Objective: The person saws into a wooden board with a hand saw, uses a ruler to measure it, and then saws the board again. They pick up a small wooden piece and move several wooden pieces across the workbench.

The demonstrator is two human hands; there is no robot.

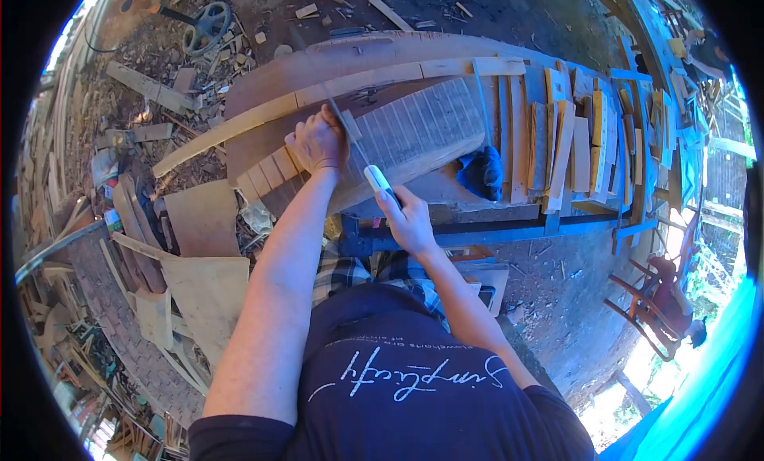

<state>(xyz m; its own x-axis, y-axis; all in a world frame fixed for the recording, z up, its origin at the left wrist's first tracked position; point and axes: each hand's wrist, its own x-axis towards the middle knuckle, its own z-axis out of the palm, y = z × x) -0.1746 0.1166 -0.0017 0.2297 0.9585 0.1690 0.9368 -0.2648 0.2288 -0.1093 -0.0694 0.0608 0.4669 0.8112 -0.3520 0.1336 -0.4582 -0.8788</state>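
My right hand [410,222] is closed round the white and dark handle [376,179] of what looks like a straight-handled saw. Its long, thin blade [337,111] slants up and left past my left hand; no teeth can be made out. My left hand [318,141] is curled over a small wooden block [351,124], partly hidden, right beside the blade. Under both lies a thick wooden beam [422,123] with evenly spaced lines across its top. Light brown block pieces [270,171] sit in a row to the left of my left hand.
A long, curved strip of jointed wood [358,79] runs behind the beam. Many wooden offcuts [561,143] are laid side by side at right, near a dark blue cloth [481,173]. Scrap wood litters the ground at left; a wooden chair [656,306] stands at right.
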